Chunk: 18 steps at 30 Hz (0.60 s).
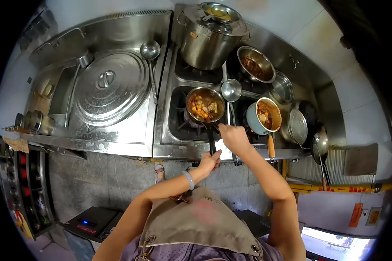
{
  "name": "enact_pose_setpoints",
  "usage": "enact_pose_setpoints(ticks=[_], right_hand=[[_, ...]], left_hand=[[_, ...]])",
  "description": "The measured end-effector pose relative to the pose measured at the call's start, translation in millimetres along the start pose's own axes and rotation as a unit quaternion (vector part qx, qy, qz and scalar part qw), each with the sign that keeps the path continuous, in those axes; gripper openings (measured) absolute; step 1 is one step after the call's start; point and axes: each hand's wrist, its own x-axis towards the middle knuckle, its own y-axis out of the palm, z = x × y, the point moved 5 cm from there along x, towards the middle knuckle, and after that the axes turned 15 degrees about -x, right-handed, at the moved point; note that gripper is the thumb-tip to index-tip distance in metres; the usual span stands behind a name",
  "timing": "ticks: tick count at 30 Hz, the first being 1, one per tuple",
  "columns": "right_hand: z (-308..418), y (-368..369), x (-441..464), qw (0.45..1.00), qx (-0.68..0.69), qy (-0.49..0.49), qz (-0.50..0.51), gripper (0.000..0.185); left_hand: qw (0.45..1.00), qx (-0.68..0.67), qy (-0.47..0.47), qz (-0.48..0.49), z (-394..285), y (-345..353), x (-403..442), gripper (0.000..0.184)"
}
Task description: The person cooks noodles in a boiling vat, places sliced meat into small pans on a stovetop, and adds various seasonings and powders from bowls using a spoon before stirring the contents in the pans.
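Note:
A small pan (pixel 205 105) with chunks of orange and brown food sits over the front left burner. My left hand (pixel 210 162) is closed round the end of its black handle (pixel 211 141). Near the pan's lower right rim, my right hand (pixel 234 136) is closed with the fingers pinched; what it holds is too small to make out. A ladle (pixel 231 90) lies between the burners, its handle running down beside my right hand. The light blue pot (pixel 258 116), with red-brown food and a wooden handle, stands to the right.
A tall steel pot (pixel 207 48) carries a bowl (pixel 221 13) at the back. Behind the blue pot is a bowl of dark food (pixel 256 64). Strainers (pixel 297 124) stand at the right. A large round lid (pixel 111 87) and another ladle (pixel 150 51) occupy the left counter.

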Motion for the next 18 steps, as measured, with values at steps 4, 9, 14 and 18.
enact_pose_setpoints(ticks=[4,9,14,18], right_hand=[[-5.1,-38.1,-13.4,0.999,0.014,0.004,0.030,0.008],[-9.8,-45.5,-20.3,0.997,0.017,0.002,0.074,0.010],[-21.0,-21.1,0.2,0.999,-0.035,-0.004,0.023,0.012],[-19.6,-14.6,3.2,0.999,-0.034,0.013,0.026,0.006]], left_hand=[[1.000,-0.006,-0.001,0.006,0.6,-2.1,0.9,0.038],[1.000,0.003,0.007,-0.016,-4.7,-1.0,-2.3,0.037],[1.000,0.005,0.005,-0.011,-4.9,-2.0,-3.0,0.035],[1.000,-0.002,0.001,-0.003,-1.7,-4.3,-1.7,0.034]])
